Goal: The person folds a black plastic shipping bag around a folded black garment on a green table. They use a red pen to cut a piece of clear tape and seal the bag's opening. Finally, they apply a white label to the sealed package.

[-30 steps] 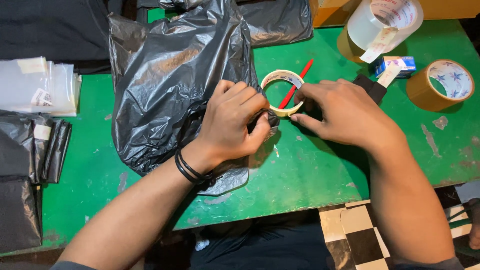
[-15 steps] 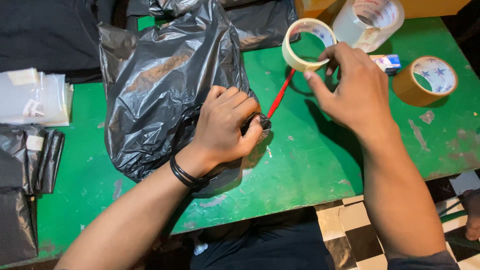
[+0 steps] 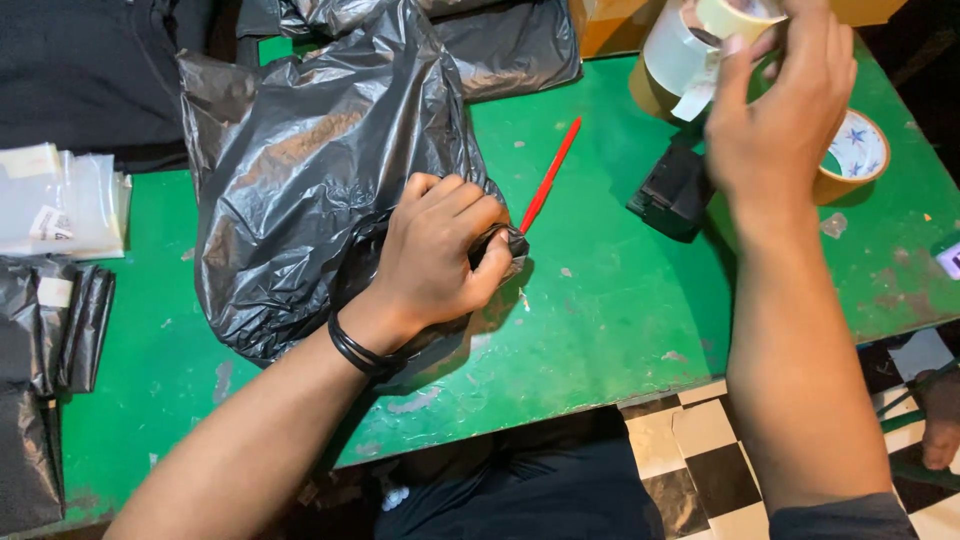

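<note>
- On the green table (image 3: 620,330), left hand (image 3: 435,255) is clenched around the gathered neck of a black plastic bag (image 3: 310,190), knuckles up, fingers curled tight over the bunched film at the bag's right end.
- Left wrist carries black bands (image 3: 355,352); forearm runs down to the near-left table edge.
- Bag lies on its side on the left half of the table, bulging, so something is inside; contents hidden.
- Judgement: film is thin, soft and slick, crumples freely and would tear if pulled by a single layer. Best hold is the bunched neck where the hand already sits; the body gives no firm grip.
- Weight can't be read; the bag sags flat on the table, so probably light, soft contents.
- Right hand (image 3: 780,110) is raised at the top right, fingers closed on a roll of pale tape (image 3: 735,15); roll partly cut off by the frame edge.
- Just right of the clenched fist, a red pen (image 3: 550,175) lies slanted on the table, its lower end close to the bag's neck.
- Under the right hand: a small black box (image 3: 675,190), a clear tape roll (image 3: 675,55), and a brown tape roll (image 3: 850,155) partly behind the wrist.
- Far left: clear sleeves (image 3: 60,200) and folded black bags (image 3: 50,330).
- More black bags (image 3: 500,40) at the far edge.
</note>
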